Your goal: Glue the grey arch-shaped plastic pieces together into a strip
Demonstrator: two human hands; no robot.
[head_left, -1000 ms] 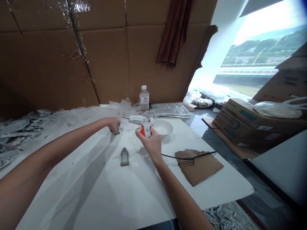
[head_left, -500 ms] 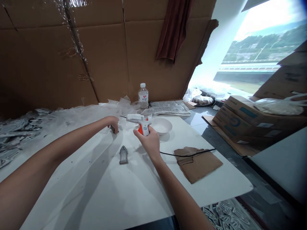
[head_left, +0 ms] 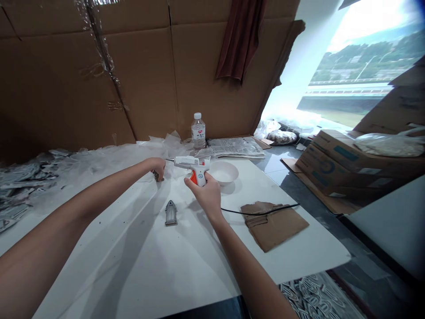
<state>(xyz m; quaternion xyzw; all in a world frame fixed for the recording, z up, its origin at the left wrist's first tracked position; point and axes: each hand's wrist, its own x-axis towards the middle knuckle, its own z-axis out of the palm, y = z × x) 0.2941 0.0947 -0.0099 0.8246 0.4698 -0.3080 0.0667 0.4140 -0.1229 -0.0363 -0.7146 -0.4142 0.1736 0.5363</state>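
Observation:
My right hand (head_left: 210, 195) is wrapped round the handle of a white hot glue gun (head_left: 191, 164) with an orange trigger. Its metal nozzle points left, towards my left hand (head_left: 159, 167). The left fingers are curled downward over the white table (head_left: 139, 274); a small dark, patterned bit shows beneath them, too hidden to name. Nearer to me, between both arms, lies a small grey arched frame-like piece (head_left: 171, 213), its pointed end facing away. A white bowl (head_left: 229, 172) sits just behind the glue gun.
Behind stand a water bottle (head_left: 198, 132) and newspapers (head_left: 235, 147). Thin translucent sheets (head_left: 109, 164) and a heap of grey pieces (head_left: 26, 181) cover the left. A black cord (head_left: 259, 214) crosses torn cardboard (head_left: 275, 228) at right. Cartons (head_left: 345, 164) stand beyond the table.
Both hands keep nearly the same pose. The view has shifted very slightly; the glue gun and the grey piece stay in place on or above the table.

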